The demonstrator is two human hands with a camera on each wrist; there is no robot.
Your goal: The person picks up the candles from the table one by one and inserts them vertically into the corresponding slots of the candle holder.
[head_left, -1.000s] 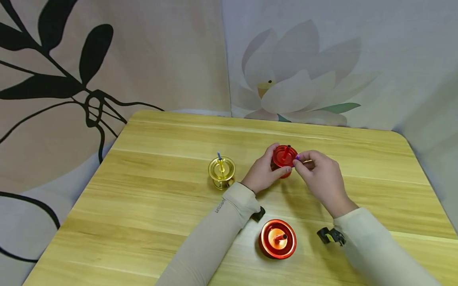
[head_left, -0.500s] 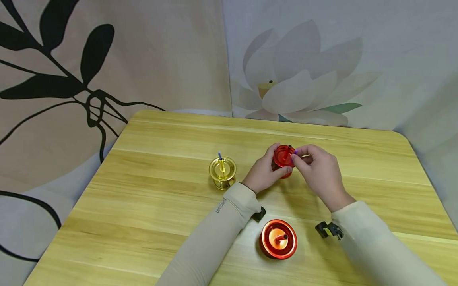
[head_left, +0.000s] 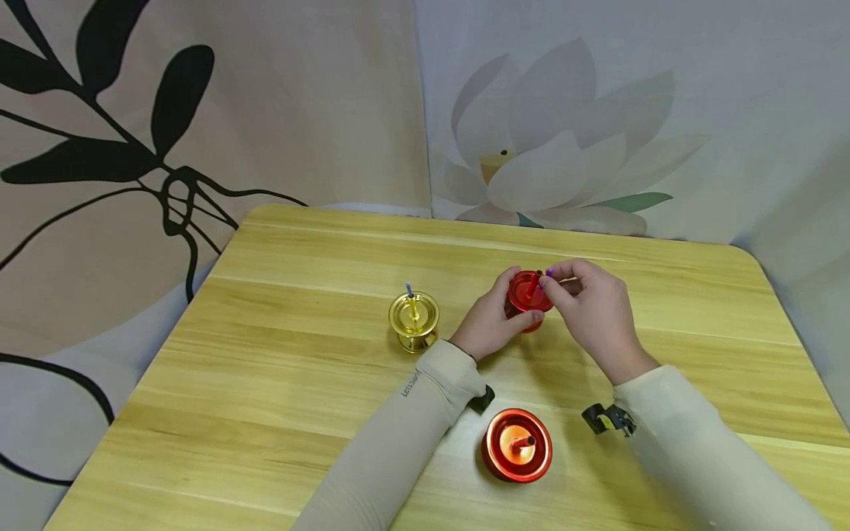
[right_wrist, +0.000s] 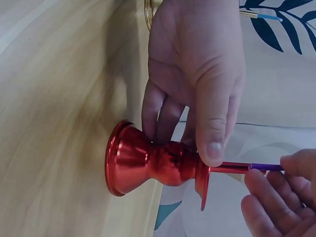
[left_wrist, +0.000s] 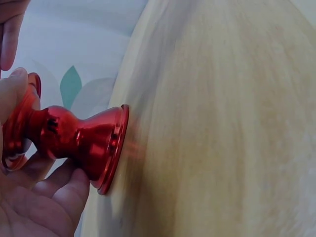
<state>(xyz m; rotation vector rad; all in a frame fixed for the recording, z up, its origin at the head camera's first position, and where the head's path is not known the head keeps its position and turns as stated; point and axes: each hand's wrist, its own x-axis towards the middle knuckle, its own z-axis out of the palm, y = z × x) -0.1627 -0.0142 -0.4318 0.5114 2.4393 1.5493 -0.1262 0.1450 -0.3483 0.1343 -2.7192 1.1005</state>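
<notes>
Now | your left hand (head_left: 488, 322) grips the red holder (head_left: 527, 295) to steady it | your right hand (head_left: 591, 313) pinches the thin candle (right_wrist: 247, 167) at its top

Red metallic holder (head_left: 527, 296) with a red candle (right_wrist: 231, 168) tipped purple; second red holder (head_left: 516, 445), orange inside, with a red stub; gold holder (head_left: 413, 318) with a yellow candle tipped blue. Table (head_left: 299, 369): pale yellow wood grain in plank stripes. Left backdrop (head_left: 199, 103): beige with black leaf and stem pattern; right backdrop (head_left: 664, 110): grey-white with a pale lotus, yellow centre, green leaf; sleeves (head_left: 398, 442): beige with small grey lettering.
</notes>
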